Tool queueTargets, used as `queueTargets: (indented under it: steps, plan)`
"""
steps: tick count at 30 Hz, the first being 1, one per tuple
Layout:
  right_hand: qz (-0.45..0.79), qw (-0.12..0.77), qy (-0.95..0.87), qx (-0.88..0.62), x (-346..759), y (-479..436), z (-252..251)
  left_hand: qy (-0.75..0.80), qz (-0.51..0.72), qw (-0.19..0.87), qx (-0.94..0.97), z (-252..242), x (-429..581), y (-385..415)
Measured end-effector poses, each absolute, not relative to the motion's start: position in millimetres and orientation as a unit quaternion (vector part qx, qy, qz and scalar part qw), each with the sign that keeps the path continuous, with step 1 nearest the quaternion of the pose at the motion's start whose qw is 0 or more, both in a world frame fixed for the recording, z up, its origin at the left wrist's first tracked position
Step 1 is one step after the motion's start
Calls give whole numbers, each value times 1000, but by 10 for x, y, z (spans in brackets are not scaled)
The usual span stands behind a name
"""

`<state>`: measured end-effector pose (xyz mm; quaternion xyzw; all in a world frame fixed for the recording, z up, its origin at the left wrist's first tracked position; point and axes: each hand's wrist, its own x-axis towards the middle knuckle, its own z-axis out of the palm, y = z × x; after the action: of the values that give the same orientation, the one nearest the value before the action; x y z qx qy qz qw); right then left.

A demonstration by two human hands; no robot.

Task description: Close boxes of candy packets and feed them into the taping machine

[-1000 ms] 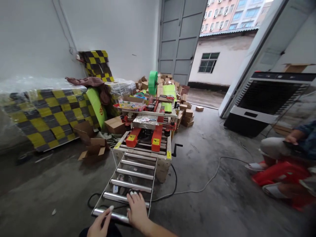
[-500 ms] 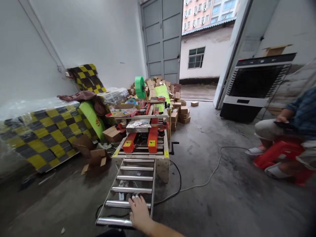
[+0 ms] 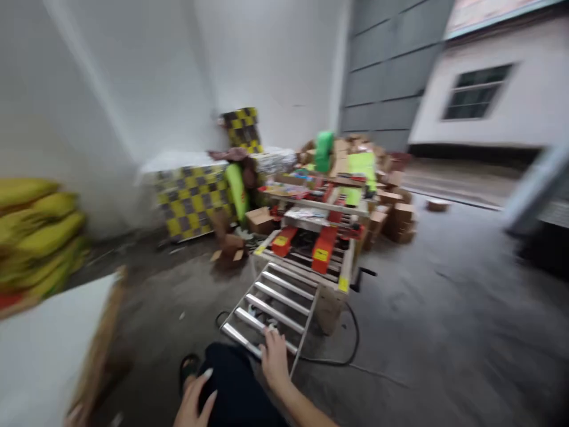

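Observation:
My right hand [image 3: 275, 359] reaches over the near end of a roller conveyor [image 3: 267, 305], its fingers stretched out on or just above the metal rollers, with nothing visibly gripped. At the bottom of the view, my left hand [image 3: 195, 403] is by the dark-trousered leg [image 3: 240, 385], fingers apart and holding nothing I can see. Beyond the rollers stands a carton-taping machine [image 3: 306, 237] with two orange side units, a black crank handle [image 3: 365, 276] and a roll of green tape [image 3: 324, 151] on top.
A white-topped table [image 3: 48, 350] stands at left, before stacked yellow sacks [image 3: 40, 231]. Cardboard boxes [image 3: 400, 222] pile up behind the machine; an opened carton [image 3: 229, 249] lies on the floor. A black cable [image 3: 355, 332] loops beside the conveyor.
The view has swung left, bringing in the table, the sacks and my left hand. The seated person has left the view. My right hand stays at the rollers.

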<state>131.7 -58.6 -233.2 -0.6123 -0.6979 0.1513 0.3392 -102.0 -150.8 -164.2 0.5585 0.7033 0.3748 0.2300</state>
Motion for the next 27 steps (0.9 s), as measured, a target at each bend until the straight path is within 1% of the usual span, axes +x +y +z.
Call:
queueTargets:
  steps: [2, 4, 7, 9, 12, 14, 16, 17, 19, 21, 23, 25, 27]
  plan:
    - [165, 359, -707, -586, 1290, -746, -2305, 703, 384, 216, 558, -1552, -738, -1680]
    - [188, 360, -736, -542, 1227, -901, -2227, 715, 373, 210, 553, -1441, -541, -1750]
    - [202, 321, -799, -466, 1107, -1166, -2091, 725, 353, 238, 541, -1349, -435, -1794]
    - [180, 289, -836, -430, 1068, -1337, -2024, 728, 355, 257, 527, -1354, -404, -1847]
    - [150, 266, -857, -415, 1067, -1467, -1957, 722, 374, 278, 511, -1364, -382, -1933]
    - [151, 260, -859, -414, 1082, -1459, -1922, 713, 391, 272, 515, -1270, -450, -1973]
    - [155, 253, -861, -413, 1102, -1423, -1891, 716, 402, 209, 532, -1031, -661, -2005]
    - [155, 250, -861, -414, 1113, -1406, -1877, 726, 403, 148, 537, -855, -835, -2025]
    - [154, 244, -862, -416, 1133, -1389, -1857, 762, 394, -15, 513, -426, -1321, -2091]
    - [151, 246, -862, -418, 1142, -1391, -1843, 807, 371, -197, 414, 34, -1941, -2203]
    - [149, 250, -859, -421, 1134, -1398, -1832, 834, 316, -316, 323, 440, -2587, -2340]
    - [155, 249, -856, -426, 1105, -1406, -1818, 868, 245, -343, 263, 740, -3155, -2456]
    - [163, 244, -854, -430, 1064, -1413, -1801, 914, 148, -280, 254, 928, -3580, -2516]
